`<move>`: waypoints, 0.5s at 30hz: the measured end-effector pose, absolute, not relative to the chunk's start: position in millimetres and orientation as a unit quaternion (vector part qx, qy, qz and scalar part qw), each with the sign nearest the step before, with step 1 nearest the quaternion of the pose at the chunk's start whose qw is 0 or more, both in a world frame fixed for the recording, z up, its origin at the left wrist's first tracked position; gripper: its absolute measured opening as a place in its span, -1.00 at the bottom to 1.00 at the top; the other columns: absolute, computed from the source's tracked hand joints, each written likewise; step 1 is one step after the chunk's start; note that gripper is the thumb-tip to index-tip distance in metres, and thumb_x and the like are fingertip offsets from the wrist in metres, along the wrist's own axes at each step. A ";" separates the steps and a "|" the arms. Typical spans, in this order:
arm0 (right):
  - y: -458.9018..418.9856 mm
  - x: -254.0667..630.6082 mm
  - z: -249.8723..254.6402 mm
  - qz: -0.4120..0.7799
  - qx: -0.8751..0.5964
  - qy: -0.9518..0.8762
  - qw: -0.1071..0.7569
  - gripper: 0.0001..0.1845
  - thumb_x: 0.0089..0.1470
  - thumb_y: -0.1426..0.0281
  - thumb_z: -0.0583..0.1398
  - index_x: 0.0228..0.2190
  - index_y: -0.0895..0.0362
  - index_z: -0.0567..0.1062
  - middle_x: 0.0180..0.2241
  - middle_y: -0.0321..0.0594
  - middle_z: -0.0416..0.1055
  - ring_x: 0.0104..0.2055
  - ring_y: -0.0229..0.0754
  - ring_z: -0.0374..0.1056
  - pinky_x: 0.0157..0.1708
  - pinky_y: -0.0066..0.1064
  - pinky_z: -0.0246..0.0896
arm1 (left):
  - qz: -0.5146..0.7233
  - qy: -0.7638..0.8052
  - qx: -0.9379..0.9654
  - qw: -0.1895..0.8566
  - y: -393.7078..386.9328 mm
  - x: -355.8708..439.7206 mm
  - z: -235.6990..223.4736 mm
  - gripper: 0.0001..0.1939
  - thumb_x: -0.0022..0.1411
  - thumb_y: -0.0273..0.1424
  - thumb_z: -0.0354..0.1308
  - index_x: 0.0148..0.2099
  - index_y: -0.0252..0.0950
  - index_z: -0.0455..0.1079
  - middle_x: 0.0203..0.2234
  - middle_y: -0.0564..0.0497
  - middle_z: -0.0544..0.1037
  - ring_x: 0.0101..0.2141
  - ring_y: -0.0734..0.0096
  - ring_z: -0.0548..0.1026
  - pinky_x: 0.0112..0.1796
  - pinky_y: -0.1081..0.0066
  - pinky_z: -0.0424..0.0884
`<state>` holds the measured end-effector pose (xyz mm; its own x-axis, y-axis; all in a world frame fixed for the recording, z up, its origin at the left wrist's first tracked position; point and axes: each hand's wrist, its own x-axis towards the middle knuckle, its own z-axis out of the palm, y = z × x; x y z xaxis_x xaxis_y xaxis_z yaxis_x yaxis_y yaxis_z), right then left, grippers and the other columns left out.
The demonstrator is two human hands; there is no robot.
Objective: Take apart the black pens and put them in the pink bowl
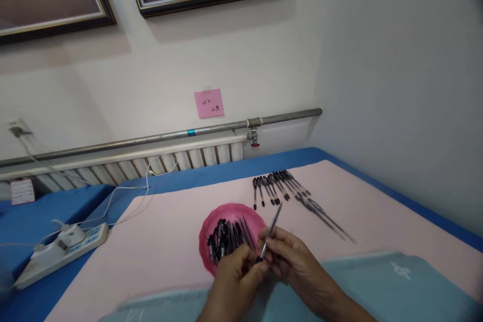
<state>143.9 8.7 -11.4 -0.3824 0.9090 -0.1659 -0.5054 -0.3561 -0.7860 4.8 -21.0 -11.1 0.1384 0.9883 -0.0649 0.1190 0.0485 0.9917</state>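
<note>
In front of me both hands meet on one slim pen (pixel 274 221), tilted with its narrow end up and away. My left hand (pixel 239 274) is closed around its dark lower end. The fingers of my right hand (pixel 292 256) pinch the greyish shaft a little higher. Just behind my left hand sits a pink bowl (pixel 206 216) with black pen parts (pixel 222 239) and thin sticks in it. To the right of the bowl, black-ended pens (pixel 279 183) lie in a row, with longer assembled-looking ones (pixel 326 217) nearer me. My hands partly hide the bowl's front.
A pale pink sheet (pixel 169 231) covers the blue-edged table; a teal cloth (pixel 377 282) lies along the near side. At left, a white power strip (pixel 64 256) has plugs and trailing cables. Behind run a radiator (pixel 196 157) and a metal pipe (pixel 158 137).
</note>
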 end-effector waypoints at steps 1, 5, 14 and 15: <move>9.1 144.3 -11.3 0.768 -0.302 -0.328 0.461 -0.80 -0.18 0.35 0.31 -0.43 0.15 0.48 -0.61 -0.38 0.34 -0.59 -0.41 0.16 -0.60 -0.58 0.00 | 0.408 0.498 0.551 0.531 -21.5 5.1 -11.3 -0.67 0.02 -0.14 0.14 -0.51 -0.30 0.22 -0.72 0.20 0.23 -0.69 0.66 0.12 -0.65 0.59 0.02; 9.7 145.6 -11.1 0.782 -0.278 -0.322 0.454 -0.78 -0.18 0.37 0.31 -0.39 0.15 0.48 -0.53 -0.31 0.40 -0.57 -0.39 0.20 -0.60 -0.56 0.03 | 0.345 0.454 0.501 0.651 -22.9 4.1 -13.8 -0.62 0.16 -0.06 -0.12 -0.42 -0.28 0.24 -0.78 0.19 0.24 -0.81 0.63 0.04 -0.75 0.54 -0.08; 7.9 144.5 -17.0 0.771 -0.300 -0.339 0.448 -0.79 -0.16 0.37 0.29 -0.39 0.15 0.47 -0.53 -0.33 0.39 -0.55 -0.41 0.22 -0.56 -0.57 0.05 | 0.399 0.512 0.566 0.508 -22.2 4.4 -13.2 -0.74 0.06 -0.21 0.11 -0.49 -0.29 0.21 -0.69 0.18 0.27 -0.68 0.64 0.15 -0.64 0.57 0.04; 8.3 144.7 -17.4 0.774 -0.296 -0.340 0.445 -0.78 -0.16 0.36 0.29 -0.38 0.15 0.47 -0.53 -0.33 0.38 -0.56 -0.40 0.22 -0.57 -0.57 0.04 | 0.381 0.502 0.559 0.539 -22.4 4.3 -12.8 -0.72 0.10 -0.18 0.05 -0.48 -0.28 0.20 -0.71 0.19 0.24 -0.72 0.65 0.11 -0.68 0.57 0.00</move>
<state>144.7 8.3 -17.4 -0.4288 0.8901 -0.1548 -0.4879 -0.3724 -0.7895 4.3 -22.4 -12.8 0.2050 0.9720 -0.1146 0.1499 0.0846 0.9851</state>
